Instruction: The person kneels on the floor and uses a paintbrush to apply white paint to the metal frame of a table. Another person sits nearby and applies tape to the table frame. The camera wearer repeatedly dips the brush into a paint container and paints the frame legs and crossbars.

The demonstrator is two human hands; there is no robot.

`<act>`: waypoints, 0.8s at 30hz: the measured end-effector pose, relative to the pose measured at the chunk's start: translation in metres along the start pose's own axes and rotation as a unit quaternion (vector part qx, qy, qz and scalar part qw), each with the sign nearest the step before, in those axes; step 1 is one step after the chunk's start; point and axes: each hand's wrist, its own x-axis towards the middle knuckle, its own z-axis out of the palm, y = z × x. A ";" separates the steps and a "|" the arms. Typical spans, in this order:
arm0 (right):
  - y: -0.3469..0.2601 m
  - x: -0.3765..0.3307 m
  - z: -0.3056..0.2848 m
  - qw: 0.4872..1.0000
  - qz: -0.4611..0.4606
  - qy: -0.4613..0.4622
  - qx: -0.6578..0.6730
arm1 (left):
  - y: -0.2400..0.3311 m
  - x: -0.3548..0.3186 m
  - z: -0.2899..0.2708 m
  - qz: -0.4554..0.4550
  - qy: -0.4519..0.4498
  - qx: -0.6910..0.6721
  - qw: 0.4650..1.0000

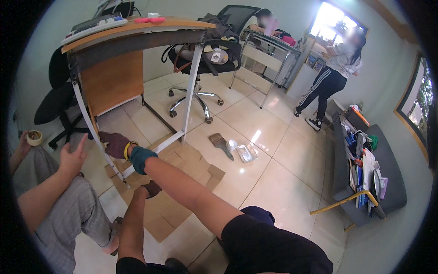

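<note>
A desk with a wooden top (137, 25) stands on white metal legs at the left. My right hand (117, 145), in a dark maroon glove with a teal cuff and a yellow band at the wrist, reaches across to the near left desk leg (84, 106). Its fingers are curled against that leg. Lower down, my left hand (152, 188) wears a dark glove and is beside the desk's bottom bar, over the flattened cardboard (171, 205). The fingers of that hand are mostly hidden, so its grip cannot be made out.
Another person's hand (73, 157) points toward the leg; their other hand holds a small round container (34, 138). A wide flat brush (221, 145), a white cup (232, 144) and a clear tray (246, 153) lie on the tiles. An office chair (207, 57) and a grey bench (388, 182) stand nearby.
</note>
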 end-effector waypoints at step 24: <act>0.009 -0.088 -0.080 0.968 0.166 -0.158 -0.102 | 0.054 0.004 -0.062 0.066 0.189 -0.145 0.969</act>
